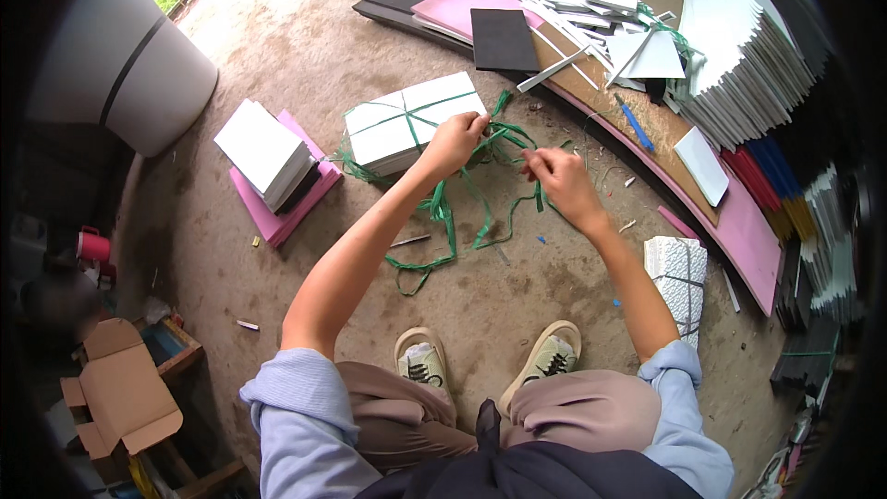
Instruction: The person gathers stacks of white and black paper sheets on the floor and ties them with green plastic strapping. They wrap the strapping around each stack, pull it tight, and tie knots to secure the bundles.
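A stack of white sheets (pixel 388 134) lies on the floor ahead of me, with green plastic twine (pixel 404 111) crossed over its top. My left hand (pixel 455 143) is closed on the twine at the stack's right corner. To its right, my right hand (pixel 562 183) pinches another length of the same twine, its fingers closed. Loose green strands hang and trail on the concrete between and below the hands. Part of the twine is hidden behind my left hand and wrist.
Left stands a smaller white stack (pixel 261 152) on pink sheets (pixel 257 215). A long low board (pixel 637 143) at right carries a blue cutter knife (pixel 636 123), white offcuts (pixel 582 5) and a tall sheet pile (pixel 744 65). A tied white bundle (pixel 674 282) and an open cardboard box (pixel 129 388) lie nearer.
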`<state>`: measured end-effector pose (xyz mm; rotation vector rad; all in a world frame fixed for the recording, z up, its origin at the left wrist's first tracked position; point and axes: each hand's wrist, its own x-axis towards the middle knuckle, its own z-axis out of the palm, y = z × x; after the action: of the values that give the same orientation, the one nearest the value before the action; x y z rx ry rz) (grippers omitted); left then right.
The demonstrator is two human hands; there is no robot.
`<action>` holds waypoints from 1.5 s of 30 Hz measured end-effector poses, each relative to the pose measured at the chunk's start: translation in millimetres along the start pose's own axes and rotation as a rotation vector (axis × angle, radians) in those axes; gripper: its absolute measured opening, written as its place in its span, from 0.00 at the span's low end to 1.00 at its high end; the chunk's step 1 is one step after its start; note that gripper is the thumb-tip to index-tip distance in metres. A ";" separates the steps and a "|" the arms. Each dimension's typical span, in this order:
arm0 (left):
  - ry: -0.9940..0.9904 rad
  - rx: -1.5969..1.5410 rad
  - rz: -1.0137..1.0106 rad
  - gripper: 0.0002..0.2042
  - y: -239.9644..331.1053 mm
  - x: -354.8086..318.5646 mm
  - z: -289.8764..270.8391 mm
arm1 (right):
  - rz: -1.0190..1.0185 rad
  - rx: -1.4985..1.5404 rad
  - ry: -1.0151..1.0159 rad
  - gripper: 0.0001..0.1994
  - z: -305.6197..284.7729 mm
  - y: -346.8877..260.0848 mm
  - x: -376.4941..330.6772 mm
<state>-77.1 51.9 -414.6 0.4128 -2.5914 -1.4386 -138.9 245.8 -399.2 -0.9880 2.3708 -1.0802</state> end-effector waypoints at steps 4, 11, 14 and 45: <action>-0.156 -0.264 -0.154 0.18 21.1 2.3 10.2 | -0.057 0.413 0.285 0.17 51.8 42.7 20.4; -0.379 -0.603 -0.415 0.14 25.6 -7.3 -4.8 | -0.037 0.422 0.088 0.15 26.3 1.3 43.8; -0.309 -0.921 -0.512 0.15 16.6 -5.1 -0.3 | -0.226 0.141 0.099 0.14 15.9 12.6 37.0; 0.133 -1.444 -0.265 0.11 -12.8 3.8 -57.1 | -0.360 -0.582 -0.542 0.21 109.3 96.8 74.0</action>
<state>-63.7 -1.8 -395.3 0.5380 -0.8745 -2.6696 -172.3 181.2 -545.9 -1.6982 2.1055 -0.1366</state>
